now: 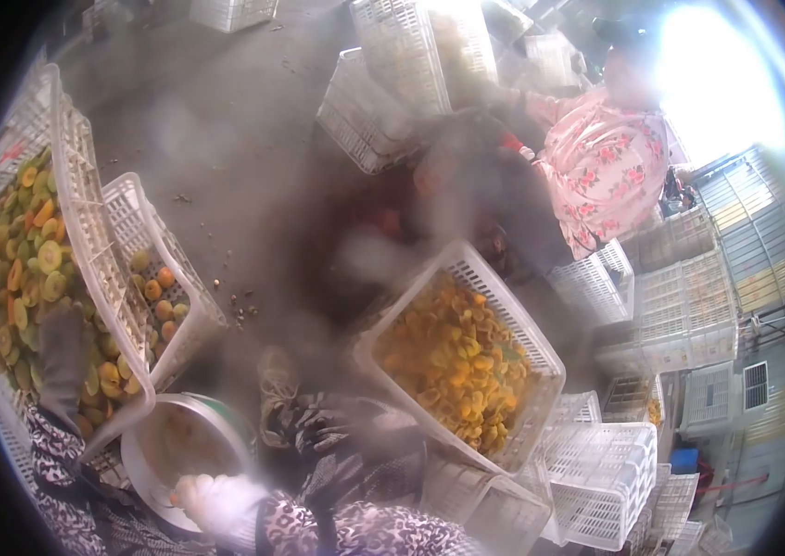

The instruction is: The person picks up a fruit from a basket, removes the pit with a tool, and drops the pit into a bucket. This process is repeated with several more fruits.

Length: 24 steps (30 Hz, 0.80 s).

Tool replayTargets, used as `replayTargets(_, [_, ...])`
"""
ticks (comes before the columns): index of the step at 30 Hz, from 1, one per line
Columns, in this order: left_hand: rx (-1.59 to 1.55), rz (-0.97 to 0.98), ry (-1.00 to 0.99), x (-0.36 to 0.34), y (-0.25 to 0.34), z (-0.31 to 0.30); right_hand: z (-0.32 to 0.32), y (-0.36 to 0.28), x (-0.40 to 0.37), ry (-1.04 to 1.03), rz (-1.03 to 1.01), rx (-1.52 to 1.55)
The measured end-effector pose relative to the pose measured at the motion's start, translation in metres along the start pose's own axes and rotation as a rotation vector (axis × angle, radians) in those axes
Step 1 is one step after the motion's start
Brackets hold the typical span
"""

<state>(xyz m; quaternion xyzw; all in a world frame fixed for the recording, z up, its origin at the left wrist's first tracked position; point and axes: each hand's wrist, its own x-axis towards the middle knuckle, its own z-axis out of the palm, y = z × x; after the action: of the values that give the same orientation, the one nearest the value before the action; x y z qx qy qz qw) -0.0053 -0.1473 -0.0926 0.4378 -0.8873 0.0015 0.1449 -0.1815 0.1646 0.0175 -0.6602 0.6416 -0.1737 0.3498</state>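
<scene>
My left hand [62,366], in a dark glove, rests over the halved green and orange apricots [40,250] in a large white crate [87,199]. Its fingers are blurred, and whether they grip a fruit cannot be made out. My right hand [218,505], in a pale glove, is at the near rim of a white bucket [138,435]. The fingers there are closed, with their tips over the rim; what they hold, if anything, is too small to name. Some wet-looking brownish matter lies at the bucket's bottom. Both sleeves have a leopard print.
Whole apricots [165,306] lie in a smaller white crate [184,357]. Ahead, a tilted crate [527,357] holds orange apricot pieces [467,361]. A person in a pink flowered top [606,171] works beyond it. Stacked crates [601,473] line the right. Fruit bits dot the floor.
</scene>
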Motion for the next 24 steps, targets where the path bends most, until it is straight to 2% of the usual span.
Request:
replayTargets(3, [-0.259, -0.197, 0.062, 0.0, 0.012, -0.003, -0.013, 0.0, 0.0, -0.122, 0.062, 0.059])
replayTargets(4, [-0.256, -0.196, 0.066, -0.001, 0.012, -0.006, -0.017, -0.002, 0.0, -0.149, 0.08, 0.079])
replayTargets(7, [0.007, -0.019, 0.018, -0.011, 0.01, -0.021, -0.023, -0.003, 0.001, -0.169, 0.115, 0.102])
replayTargets(9, [0.178, 0.092, -0.018, -0.016, 0.01, -0.031, -0.021, -0.003, 0.004, -0.286, 0.098, 0.007])
replayTargets(10, [0.178, 0.088, -0.018, -0.017, 0.01, -0.037, -0.019, -0.002, 0.004, -0.289, 0.096, 0.005])
replayTargets(12, [-0.154, 0.098, 0.055, -0.018, 0.014, -0.048, -0.013, 0.002, 0.006, -0.337, 0.133, 0.072])
replayTargets(13, [-0.155, 0.099, 0.055, -0.019, 0.018, -0.052, -0.006, 0.004, 0.007, -0.336, 0.134, 0.072])
replayTargets(15, [-0.391, 0.036, 0.094, -0.021, 0.031, -0.06, 0.005, 0.01, 0.008, -0.366, 0.27, 0.461])
replayTargets(18, [-0.74, -0.061, 0.145, -0.029, 0.053, -0.074, 0.001, 0.012, 0.015, -0.444, 0.212, 0.336])
replayTargets(19, [-0.741, -0.06, 0.146, -0.032, 0.061, -0.078, -0.002, 0.01, 0.014, -0.442, 0.212, 0.335])
replayTargets(24, [-1.442, -0.445, 0.167, -0.057, 0.09, -0.097, -0.011, 0.0, 0.012, -0.402, 0.239, 0.254])
